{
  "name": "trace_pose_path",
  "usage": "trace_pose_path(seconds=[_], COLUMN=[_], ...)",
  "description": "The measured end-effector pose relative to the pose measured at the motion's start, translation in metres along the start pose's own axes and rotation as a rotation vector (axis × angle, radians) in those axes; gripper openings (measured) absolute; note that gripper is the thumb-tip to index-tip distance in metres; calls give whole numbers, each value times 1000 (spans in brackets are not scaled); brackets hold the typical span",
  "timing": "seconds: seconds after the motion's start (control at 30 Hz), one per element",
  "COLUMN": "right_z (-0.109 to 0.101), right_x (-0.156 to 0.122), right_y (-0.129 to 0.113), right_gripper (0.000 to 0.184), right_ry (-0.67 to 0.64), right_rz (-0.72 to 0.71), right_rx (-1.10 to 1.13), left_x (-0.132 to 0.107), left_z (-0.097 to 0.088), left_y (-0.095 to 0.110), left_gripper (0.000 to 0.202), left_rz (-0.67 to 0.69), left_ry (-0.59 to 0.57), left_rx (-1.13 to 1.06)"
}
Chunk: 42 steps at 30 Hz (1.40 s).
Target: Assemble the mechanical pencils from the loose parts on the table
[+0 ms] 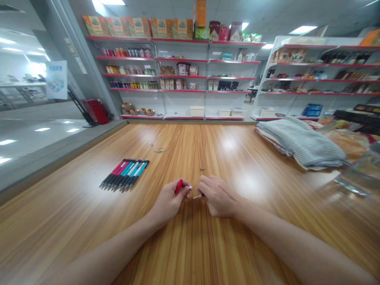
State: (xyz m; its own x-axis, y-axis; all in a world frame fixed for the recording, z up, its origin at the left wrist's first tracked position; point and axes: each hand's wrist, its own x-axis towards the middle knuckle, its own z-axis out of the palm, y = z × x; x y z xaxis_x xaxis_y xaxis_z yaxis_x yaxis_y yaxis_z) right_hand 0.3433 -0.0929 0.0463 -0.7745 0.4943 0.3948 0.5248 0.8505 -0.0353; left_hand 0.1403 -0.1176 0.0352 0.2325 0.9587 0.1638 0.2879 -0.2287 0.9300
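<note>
My left hand (170, 200) is closed on a red pen barrel (179, 186), with a small white piece (190, 187) showing at the fingertips. Just to its right, my right hand (218, 196) pinches a thin whitish pen refill (196, 196); a dark bit shows between the fingers, and the rest is hidden. The two hands are slightly apart, low over the table. A small grey metal pen tip (202, 169) lies just beyond my right hand. Left of my hands, several red, teal and blue click pens (124, 174) lie side by side in a slanted row.
A thin wire-like loop (160, 150) and a tiny shiny piece (151, 144) lie farther back on the wooden table (184, 245). Folded striped cloths (303, 142) and a clear container (360, 170) stand at the right. Stocked shelves (178, 75) rise behind the table.
</note>
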Motion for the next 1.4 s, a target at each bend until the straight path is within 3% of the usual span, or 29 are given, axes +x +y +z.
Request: trace_pose_path(seconds=[0.2,0.73,0.93,1.13,1.4], right_z=[1,-6,0,-1,-1], right_x=[-3,-1,-1,-1,-1], right_y=[3,-3,-1,0,2], right_gripper=[10,11,13,20,22], right_ry=[174,76,147,187,218], right_rz=[96,88,39,35,127], right_rx=[33,-109,-11,-88,-151], left_x=[-1,-2,-1,1,-4], left_z=[-1,-2,-1,0,-3], left_y=[3,8,10,7,-4], left_gripper=[25,30,32,29,22], left_rz=[69,13,22,53,179], left_ry=[0,18,27,62,53], left_rx=[143,186,163,160,430])
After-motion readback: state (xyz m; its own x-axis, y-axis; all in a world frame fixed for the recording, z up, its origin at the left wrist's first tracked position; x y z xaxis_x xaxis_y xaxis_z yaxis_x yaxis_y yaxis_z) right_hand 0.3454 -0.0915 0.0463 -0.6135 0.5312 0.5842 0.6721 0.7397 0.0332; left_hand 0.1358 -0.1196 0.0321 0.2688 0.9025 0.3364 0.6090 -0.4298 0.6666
